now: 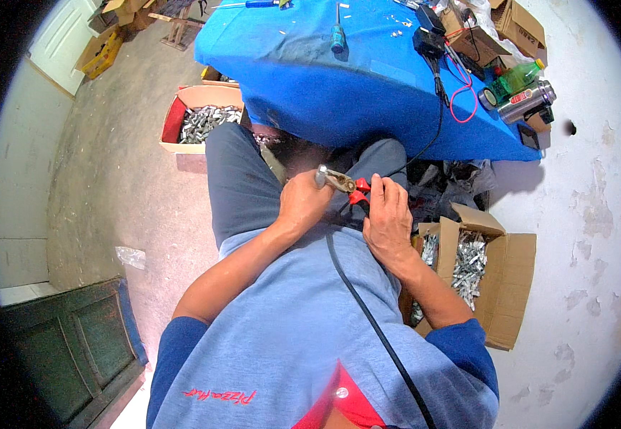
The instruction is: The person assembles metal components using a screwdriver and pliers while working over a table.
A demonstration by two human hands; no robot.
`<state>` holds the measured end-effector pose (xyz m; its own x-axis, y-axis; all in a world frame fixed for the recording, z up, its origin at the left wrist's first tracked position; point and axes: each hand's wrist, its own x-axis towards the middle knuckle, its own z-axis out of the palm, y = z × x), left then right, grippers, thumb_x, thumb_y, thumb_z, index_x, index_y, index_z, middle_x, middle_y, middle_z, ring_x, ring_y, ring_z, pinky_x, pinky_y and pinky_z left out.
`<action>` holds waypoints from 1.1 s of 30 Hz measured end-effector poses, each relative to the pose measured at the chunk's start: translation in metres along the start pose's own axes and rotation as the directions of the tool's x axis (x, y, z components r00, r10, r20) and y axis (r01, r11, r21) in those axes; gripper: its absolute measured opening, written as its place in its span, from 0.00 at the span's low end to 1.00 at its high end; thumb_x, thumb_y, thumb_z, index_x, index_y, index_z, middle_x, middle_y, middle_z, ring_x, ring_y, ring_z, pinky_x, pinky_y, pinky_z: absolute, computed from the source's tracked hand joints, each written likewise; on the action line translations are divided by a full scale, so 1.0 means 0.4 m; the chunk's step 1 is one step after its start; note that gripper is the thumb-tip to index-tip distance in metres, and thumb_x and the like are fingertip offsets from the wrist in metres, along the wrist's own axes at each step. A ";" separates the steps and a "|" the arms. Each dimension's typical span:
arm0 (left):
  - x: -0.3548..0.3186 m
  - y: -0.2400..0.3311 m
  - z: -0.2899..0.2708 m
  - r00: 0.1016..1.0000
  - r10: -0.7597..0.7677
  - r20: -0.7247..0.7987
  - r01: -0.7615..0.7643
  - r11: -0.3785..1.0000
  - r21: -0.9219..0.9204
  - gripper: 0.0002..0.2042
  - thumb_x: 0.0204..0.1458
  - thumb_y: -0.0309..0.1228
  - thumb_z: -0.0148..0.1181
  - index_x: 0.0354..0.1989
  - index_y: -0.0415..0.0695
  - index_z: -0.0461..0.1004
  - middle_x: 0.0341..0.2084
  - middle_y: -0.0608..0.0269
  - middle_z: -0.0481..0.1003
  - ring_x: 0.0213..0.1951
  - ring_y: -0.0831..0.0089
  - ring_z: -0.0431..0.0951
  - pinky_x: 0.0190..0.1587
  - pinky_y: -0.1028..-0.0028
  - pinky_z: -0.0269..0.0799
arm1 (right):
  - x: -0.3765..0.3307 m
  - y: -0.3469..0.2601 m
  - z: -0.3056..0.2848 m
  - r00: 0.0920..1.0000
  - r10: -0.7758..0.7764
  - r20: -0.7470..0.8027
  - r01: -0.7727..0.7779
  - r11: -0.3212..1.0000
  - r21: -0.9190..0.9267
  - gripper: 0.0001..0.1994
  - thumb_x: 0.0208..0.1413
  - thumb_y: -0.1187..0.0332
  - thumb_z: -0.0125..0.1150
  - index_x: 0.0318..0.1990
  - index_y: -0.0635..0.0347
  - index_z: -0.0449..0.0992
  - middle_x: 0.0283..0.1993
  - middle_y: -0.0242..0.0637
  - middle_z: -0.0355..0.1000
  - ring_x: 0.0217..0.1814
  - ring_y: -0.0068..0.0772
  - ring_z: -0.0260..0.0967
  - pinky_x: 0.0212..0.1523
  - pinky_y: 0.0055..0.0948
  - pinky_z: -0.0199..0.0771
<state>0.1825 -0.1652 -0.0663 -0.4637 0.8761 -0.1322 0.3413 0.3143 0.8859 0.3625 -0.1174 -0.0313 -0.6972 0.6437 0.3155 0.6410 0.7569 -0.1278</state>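
Above my lap, my right hand (389,218) is closed around the red handles of a pair of pliers (339,181). The metal jaws point left, toward my left hand (303,204). That hand is closed on a small silvery metal part (321,174), which sits right at the plier jaws. Whether the jaws grip the part is too small to tell. A black cable (367,314) runs up over my shirt and passes close by the pliers.
A blue-covered table (289,79) stands ahead, carrying a screwdriver (337,37), black adapters (428,41), a steel flask (528,102) and a green bottle (521,77). Boxes of metal parts stand left (169,129) and right (514,286) of my legs. A peeling wall (589,236) bounds the right.
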 end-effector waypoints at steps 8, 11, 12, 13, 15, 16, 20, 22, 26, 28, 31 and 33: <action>0.004 -0.013 0.001 0.995 0.067 -0.074 -0.051 0.979 0.197 0.14 0.49 0.39 0.60 0.31 0.39 0.79 0.27 0.41 0.78 0.34 0.42 0.78 0.38 0.50 0.72 | 0.019 -0.007 -0.019 0.992 0.023 0.123 -0.023 1.000 -0.006 0.29 0.39 0.78 0.61 0.54 0.73 0.65 0.49 0.51 0.64 0.50 0.53 0.64 0.50 0.41 0.70; 0.004 -0.024 0.004 0.995 0.062 -0.074 -0.047 0.981 0.188 0.12 0.49 0.36 0.58 0.31 0.39 0.79 0.26 0.40 0.77 0.32 0.42 0.78 0.36 0.52 0.72 | 0.038 -0.010 -0.044 0.969 0.004 0.246 0.008 0.999 -0.046 0.24 0.39 0.76 0.62 0.47 0.70 0.66 0.44 0.49 0.66 0.46 0.50 0.64 0.44 0.40 0.70; 0.004 -0.027 0.005 0.996 0.060 -0.072 -0.046 0.983 0.178 0.11 0.49 0.35 0.56 0.31 0.39 0.79 0.26 0.40 0.77 0.32 0.42 0.78 0.35 0.53 0.72 | 0.040 -0.008 -0.047 0.967 -0.025 0.253 0.046 0.996 -0.077 0.23 0.39 0.74 0.63 0.46 0.69 0.66 0.42 0.48 0.66 0.45 0.50 0.64 0.43 0.41 0.70; 0.003 -0.028 0.004 0.996 0.054 -0.074 -0.039 0.982 0.185 0.11 0.49 0.35 0.56 0.31 0.39 0.79 0.26 0.40 0.77 0.32 0.42 0.78 0.36 0.53 0.72 | 0.041 -0.005 -0.050 0.964 -0.053 0.261 0.084 0.991 -0.106 0.22 0.39 0.73 0.63 0.45 0.68 0.67 0.41 0.48 0.67 0.45 0.49 0.65 0.42 0.41 0.70; 0.002 -0.026 0.005 0.996 0.041 -0.078 -0.025 0.980 0.196 0.11 0.49 0.35 0.56 0.31 0.39 0.79 0.26 0.40 0.77 0.32 0.43 0.78 0.36 0.53 0.72 | 0.039 0.003 -0.048 0.959 -0.103 0.264 0.140 0.982 -0.128 0.21 0.40 0.71 0.63 0.44 0.67 0.67 0.39 0.47 0.67 0.43 0.50 0.65 0.41 0.42 0.70; 0.002 -0.027 0.004 0.996 0.050 -0.080 -0.034 0.980 0.195 0.11 0.49 0.35 0.56 0.30 0.39 0.78 0.26 0.40 0.77 0.32 0.43 0.78 0.36 0.53 0.72 | 0.036 0.007 -0.042 0.958 -0.124 0.257 0.159 0.980 -0.119 0.21 0.41 0.71 0.63 0.45 0.67 0.67 0.38 0.47 0.68 0.42 0.50 0.66 0.41 0.44 0.71; 0.009 -0.047 0.012 0.990 0.100 -0.098 -0.077 0.974 0.212 0.12 0.51 0.36 0.57 0.29 0.39 0.78 0.24 0.41 0.76 0.31 0.43 0.77 0.35 0.53 0.71 | 0.033 -0.003 -0.036 0.949 -0.064 0.309 0.056 0.998 0.033 0.09 0.49 0.70 0.54 0.36 0.64 0.68 0.32 0.48 0.70 0.34 0.50 0.71 0.35 0.45 0.74; 0.007 -0.058 0.012 0.988 0.117 -0.098 -0.098 0.979 0.181 0.13 0.53 0.38 0.57 0.27 0.38 0.77 0.22 0.42 0.75 0.29 0.43 0.76 0.33 0.54 0.70 | 0.036 0.004 -0.039 0.879 -0.054 0.474 -0.038 0.983 0.182 0.10 0.49 0.71 0.52 0.38 0.67 0.69 0.32 0.47 0.72 0.31 0.45 0.73 0.32 0.38 0.74; -0.011 -0.024 -0.014 0.966 0.195 -0.171 -0.172 0.975 0.139 0.19 0.59 0.41 0.55 0.21 0.38 0.72 0.17 0.45 0.72 0.23 0.43 0.72 0.27 0.55 0.65 | 0.079 0.004 -0.083 0.447 -0.407 0.796 -0.802 0.212 0.558 0.17 0.46 0.72 0.50 0.44 0.70 0.70 0.32 0.45 0.74 0.26 0.34 0.74 0.25 0.28 0.74; 0.006 -0.009 -0.013 0.920 0.316 -0.234 -0.289 0.947 0.140 0.22 0.61 0.40 0.55 0.17 0.37 0.66 0.12 0.49 0.67 0.17 0.51 0.67 0.23 0.58 0.61 | 0.062 0.010 -0.079 0.458 -0.472 0.753 -0.876 -0.097 0.472 0.19 0.44 0.72 0.51 0.46 0.70 0.70 0.32 0.44 0.73 0.24 0.32 0.72 0.23 0.28 0.72; -0.001 0.016 -0.002 0.947 0.251 -0.200 -0.260 0.965 -0.019 0.22 0.61 0.39 0.55 0.18 0.38 0.67 0.11 0.52 0.65 0.15 0.63 0.64 0.21 0.61 0.60 | 0.031 0.032 -0.051 0.490 -0.606 0.626 -0.871 -0.370 0.323 0.23 0.43 0.68 0.54 0.48 0.70 0.70 0.32 0.47 0.72 0.23 0.34 0.72 0.20 0.29 0.71; -0.005 0.017 0.005 0.958 0.253 -0.134 -0.260 0.965 -0.034 0.22 0.62 0.39 0.55 0.17 0.38 0.67 0.11 0.57 0.64 0.15 0.72 0.63 0.20 0.65 0.60 | 0.002 0.049 -0.025 0.514 -0.675 0.529 -0.849 -0.488 0.203 0.23 0.44 0.65 0.55 0.49 0.70 0.70 0.32 0.48 0.72 0.23 0.35 0.72 0.19 0.31 0.71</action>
<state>0.1874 -0.1642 -0.0610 -0.4673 0.8701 0.1570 0.4216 0.0633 0.9046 0.3779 -0.1030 -0.0240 -0.9610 -0.1197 -0.2493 0.2140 -0.8929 -0.3961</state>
